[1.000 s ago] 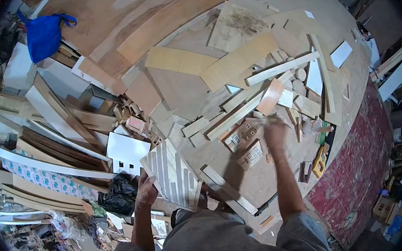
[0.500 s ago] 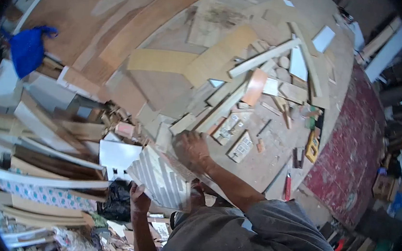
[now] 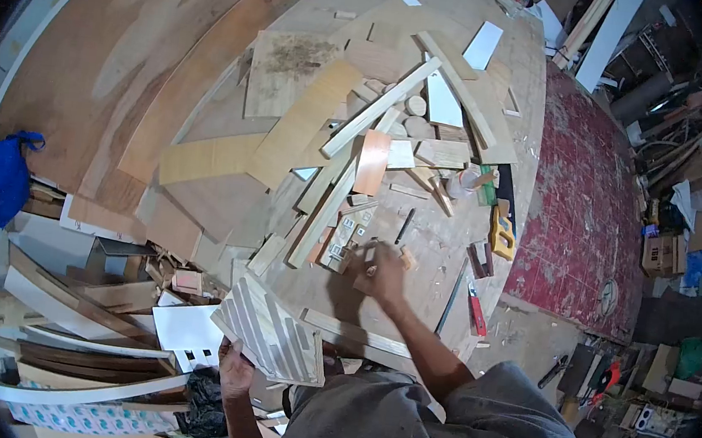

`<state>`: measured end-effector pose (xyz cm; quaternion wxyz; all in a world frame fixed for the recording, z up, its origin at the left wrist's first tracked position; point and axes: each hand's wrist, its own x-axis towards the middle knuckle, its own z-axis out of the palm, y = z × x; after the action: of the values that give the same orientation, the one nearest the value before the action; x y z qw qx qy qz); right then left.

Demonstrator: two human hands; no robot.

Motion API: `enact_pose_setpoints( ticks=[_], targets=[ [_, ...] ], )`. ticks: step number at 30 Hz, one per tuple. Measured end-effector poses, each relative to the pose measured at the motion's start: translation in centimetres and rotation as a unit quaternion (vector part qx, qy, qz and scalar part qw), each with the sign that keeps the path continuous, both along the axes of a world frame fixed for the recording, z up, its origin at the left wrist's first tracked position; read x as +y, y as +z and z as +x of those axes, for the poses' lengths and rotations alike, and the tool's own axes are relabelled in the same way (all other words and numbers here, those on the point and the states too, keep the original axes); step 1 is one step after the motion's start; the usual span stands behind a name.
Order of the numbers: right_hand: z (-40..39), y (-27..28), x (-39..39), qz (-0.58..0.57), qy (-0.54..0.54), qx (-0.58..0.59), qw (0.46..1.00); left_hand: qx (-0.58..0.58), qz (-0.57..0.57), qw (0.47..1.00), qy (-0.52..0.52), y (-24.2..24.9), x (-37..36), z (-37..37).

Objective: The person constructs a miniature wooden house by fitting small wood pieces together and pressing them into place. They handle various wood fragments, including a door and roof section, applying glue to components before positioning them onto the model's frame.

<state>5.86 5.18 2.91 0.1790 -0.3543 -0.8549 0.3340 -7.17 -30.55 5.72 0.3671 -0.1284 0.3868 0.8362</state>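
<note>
My left hand (image 3: 235, 373) grips the lower left edge of a wooden panel with grey diagonal stripes (image 3: 268, 329), held tilted beside the bench's near edge. My right hand (image 3: 381, 274) is over the workbench, fingers curled down and closed around something mostly hidden under them. Just left of those fingers lies a small wooden block with pale window-like shapes (image 3: 340, 239). A dark thin stick (image 3: 405, 226) and a small orange-brown wood chip (image 3: 408, 259) are close by. Below the right hand, a long wooden strip (image 3: 357, 333) runs along the bench's near edge.
Wood strips (image 3: 380, 108), round wood discs (image 3: 419, 128) and a jar (image 3: 462, 182) crowd the bench's middle. A yellow-handled saw (image 3: 502, 234) and a red-handled tool (image 3: 476, 309) lie by its right edge. Curved boards (image 3: 81, 303) stack at left; a blue bag (image 3: 3, 177) hangs beyond.
My right hand has moved from beside the striped panel, rightward over the bench to the small blocks, covering one of them. My left hand still holds the panel. The view has shifted.
</note>
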Motion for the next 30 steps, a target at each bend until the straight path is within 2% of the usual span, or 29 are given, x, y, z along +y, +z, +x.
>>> enact_pose_setpoints(
  ticks=[1,2,3,5,7,8,10,12,14,16,18,19,20,23,25,27,28,29,30],
  targets=[
    [1.3,-2.5,2.1,0.047,-0.077,-0.033,0.995,0.001,0.001,1.0,-0.004,0.2,0.6,-0.1],
    [2.6,-4.0,4.6,0.026,-0.096,-0.106,0.989,-0.008,-0.009,1.0,-0.006,0.3,1.3,-0.3],
    [3.5,-3.9,6.5,0.03,-0.114,-0.095,0.989,-0.015,-0.019,1.0,-0.007,0.4,2.0,-0.5],
    [3.2,-3.3,9.9,0.035,-0.118,-0.109,0.986,-0.012,-0.025,1.0,-0.014,0.0,2.7,-0.8],
    [1.8,-4.5,13.4,0.125,-0.115,-0.173,0.97,-0.008,-0.033,0.999,-0.017,0.0,3.2,-1.0],
    [0.7,-5.0,15.1,0.126,-0.116,-0.169,0.971,0.002,-0.026,0.999,-0.03,0.1,3.4,-1.1],
    [-1.9,-5.4,18.4,0.226,-0.1,-0.132,0.96,0.014,-0.019,0.999,-0.038,0.4,4.0,-1.2],
    [-4.9,-5.1,21.9,0.269,0.0,-0.184,0.945,0.009,-0.052,0.998,-0.03,0.9,4.2,-1.0],
    [-7.4,-5.6,25.0,0.25,0.05,-0.258,0.932,0.024,-0.049,0.998,-0.028,1.2,4.4,-0.9],
    [-9.1,-4.2,26.7,0.149,0.107,-0.287,0.94,0.037,-0.067,0.996,-0.039,0.9,3.8,-0.7],
    [-9.7,-5.4,28.1,0.225,0.111,-0.296,0.922,0.019,-0.065,0.997,-0.036,-0.3,2.7,-0.6],
    [-9.5,-5.4,28.1,0.281,0.115,-0.31,0.901,0.006,-0.052,0.998,-0.03,-0.6,2.4,-0.5],
    [-8.7,-5.4,27.5,0.276,0.116,-0.316,0.9,-0.005,-0.051,0.999,-0.015,-0.8,2.0,-0.1],
    [-6.0,-0.7,24.3,0.283,0.096,-0.377,0.877,-0.017,-0.073,0.997,-0.019,-1.2,1.5,0.2],
    [-1.4,1.0,20.6,0.244,0.029,-0.235,0.941,-0.013,-0.059,0.998,-0.02,-0.3,2.4,0.4],
    [3.5,0.1,16.9,0.2,0.074,-0.221,0.952,-0.017,-0.044,0.999,-0.018,-0.6,2.1,0.3],
    [5.1,1.5,14.7,0.078,0.124,-0.324,0.934,-0.017,-0.042,0.999,-0.017,-0.2,2.4,0.4],
    [6.3,3.2,12.4,0.021,0.191,-0.382,0.904,-0.016,-0.029,0.999,-0.019,0.5,2.9,0.4],
    [7.8,3.1,10.2,-0.023,0.209,-0.359,0.909,-0.014,-0.017,1.0,-0.02,0.9,3.4,0.4]
  ],
)
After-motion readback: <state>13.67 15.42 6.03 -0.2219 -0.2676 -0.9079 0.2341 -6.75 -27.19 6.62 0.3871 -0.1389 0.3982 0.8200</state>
